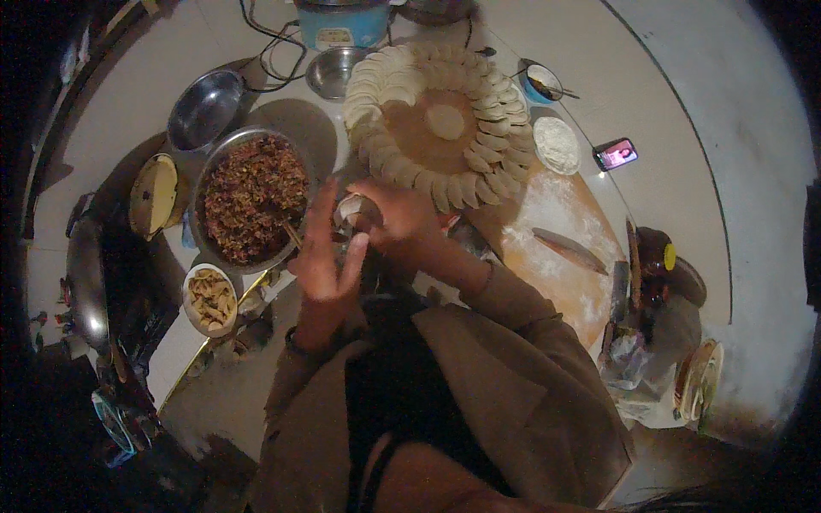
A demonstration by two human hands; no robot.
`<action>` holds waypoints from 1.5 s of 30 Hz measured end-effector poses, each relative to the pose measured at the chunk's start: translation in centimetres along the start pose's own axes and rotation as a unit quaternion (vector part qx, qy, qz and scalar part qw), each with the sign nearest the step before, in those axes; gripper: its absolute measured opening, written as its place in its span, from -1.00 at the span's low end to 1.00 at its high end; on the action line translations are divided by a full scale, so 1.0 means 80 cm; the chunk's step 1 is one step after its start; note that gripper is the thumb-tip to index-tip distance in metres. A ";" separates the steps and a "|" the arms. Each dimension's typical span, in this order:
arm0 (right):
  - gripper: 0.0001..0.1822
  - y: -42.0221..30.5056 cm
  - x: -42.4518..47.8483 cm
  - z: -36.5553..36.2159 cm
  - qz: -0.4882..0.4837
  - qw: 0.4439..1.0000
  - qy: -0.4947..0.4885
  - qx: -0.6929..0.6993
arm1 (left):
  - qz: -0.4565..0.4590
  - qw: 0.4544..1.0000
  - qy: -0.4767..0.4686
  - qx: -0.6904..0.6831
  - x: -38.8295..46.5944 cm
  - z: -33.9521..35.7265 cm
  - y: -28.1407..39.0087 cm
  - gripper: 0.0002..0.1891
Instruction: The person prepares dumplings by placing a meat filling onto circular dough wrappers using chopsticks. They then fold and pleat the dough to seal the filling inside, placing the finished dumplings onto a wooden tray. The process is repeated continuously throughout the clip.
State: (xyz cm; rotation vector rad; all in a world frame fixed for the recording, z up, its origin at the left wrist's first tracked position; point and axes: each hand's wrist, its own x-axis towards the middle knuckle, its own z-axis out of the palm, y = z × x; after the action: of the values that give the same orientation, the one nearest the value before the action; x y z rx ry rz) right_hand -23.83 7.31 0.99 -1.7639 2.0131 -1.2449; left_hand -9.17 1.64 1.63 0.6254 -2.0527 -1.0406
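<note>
My right hand [403, 213] has its fingers curled around a pale dumpling [351, 209], partly hidden by them. Beside it, my left hand [322, 253] is blurred, its fingers stretched up and its thumb spread apart. A steel bowl of minced filling [255, 195] stands just left of the left hand, with a utensil handle [292, 232] sticking out. Beyond the hands is a round tray [420, 142] ringed with folded dumplings [452, 191]. One flat dough wrapper [445, 122] lies at its middle. On the right, a wooden rolling pin [569, 250] rests on a floured board [545, 211].
Left stand an empty steel basin [206, 109], a yellowish bowl [154, 196] and a white bowl of pale pieces [210, 301]. Behind are a small steel bowl [333, 72] and a blue cooker [343, 25] with cords. Right are a flour bowl [557, 145], lit phone [616, 154] and dark jar [653, 250].
</note>
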 end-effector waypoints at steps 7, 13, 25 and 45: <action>-0.63 0.099 0.009 -0.098 0.122 0.990 -0.016 0.061 | -0.101 0.990 0.017 -0.097 0.000 0.002 -0.008 -0.41; -0.62 0.177 0.028 -0.139 0.156 0.976 -0.069 -0.134 | -0.104 0.993 0.007 -0.061 -0.005 0.017 -0.013 -0.44; -0.72 0.226 0.055 -0.120 -0.283 0.853 -0.313 -0.307 | -0.092 0.995 0.006 -0.043 -0.004 0.058 -0.001 -0.55; -0.75 0.276 0.063 -0.128 -0.263 0.888 -0.276 -0.259 | -0.041 0.978 -0.104 0.178 0.121 0.234 -0.058 -0.65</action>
State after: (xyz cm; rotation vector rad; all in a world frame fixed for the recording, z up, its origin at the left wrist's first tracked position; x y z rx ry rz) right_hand -47.71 6.20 -5.72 -2.6479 1.6535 -0.1797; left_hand -29.41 1.21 -5.88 0.8147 -2.4424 -0.8157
